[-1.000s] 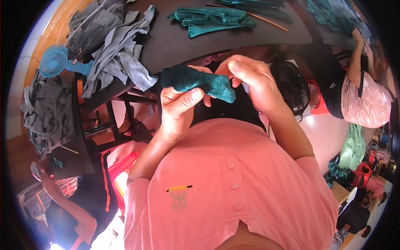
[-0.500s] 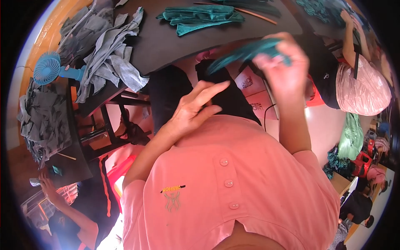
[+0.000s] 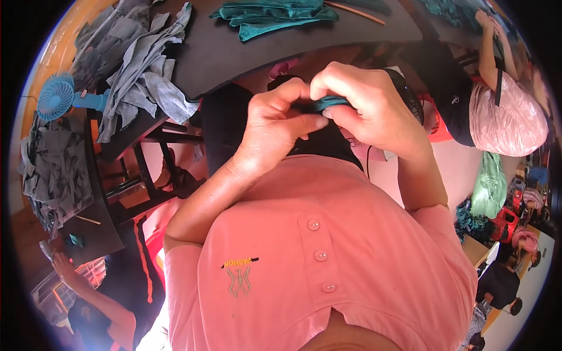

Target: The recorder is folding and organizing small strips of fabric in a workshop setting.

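Right hand (image 3: pixel 372 111) pinched on teal velvet piece (image 3: pixel 331 102), held just short of black tabletop (image 3: pixel 234 55). Left hand (image 3: pixel 272 123) curled at piece's left end; cannot tell whether gripping. Teal velvet pile (image 3: pixel 272 17) on tabletop.

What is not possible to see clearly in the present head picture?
In the head view:
- teal cloth: full shape hidden by the left hand and right hand;
- green fabric stack: far side cut off by the upper edge;
- distant person in black: too small for detail.
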Motion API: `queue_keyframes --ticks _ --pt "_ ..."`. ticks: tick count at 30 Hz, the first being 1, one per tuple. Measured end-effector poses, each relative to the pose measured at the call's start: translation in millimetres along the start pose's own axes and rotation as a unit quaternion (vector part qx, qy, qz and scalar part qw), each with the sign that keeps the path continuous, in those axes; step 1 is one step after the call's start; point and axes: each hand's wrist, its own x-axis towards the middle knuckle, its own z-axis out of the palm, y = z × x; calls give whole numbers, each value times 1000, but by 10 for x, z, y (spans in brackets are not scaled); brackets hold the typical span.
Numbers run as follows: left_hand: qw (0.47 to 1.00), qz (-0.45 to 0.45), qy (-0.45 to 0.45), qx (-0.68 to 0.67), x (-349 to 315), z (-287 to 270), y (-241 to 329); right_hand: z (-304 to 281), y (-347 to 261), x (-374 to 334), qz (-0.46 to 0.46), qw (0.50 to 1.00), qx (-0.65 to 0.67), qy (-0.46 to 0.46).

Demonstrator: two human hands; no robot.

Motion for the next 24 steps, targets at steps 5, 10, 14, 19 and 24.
queue_keyframes --ticks 5,10,14,19,24 --pt "995 67 55 -48 0 -24 -175 48 165 -137 36 961 262 85" --pt "991 110 75 10 2 -44 -219 87 125 -134 40 965 231 118" --pt "990 37 121 -68 -53 92 39 67 137 -120 20 982 150 108" --pt "996 39 57 -64 -6 -67 -117 102 124 -73 1 981 154 114" --pt "979 103 147 -91 26 -55 -213 107 13 -184 50 974 115 189"
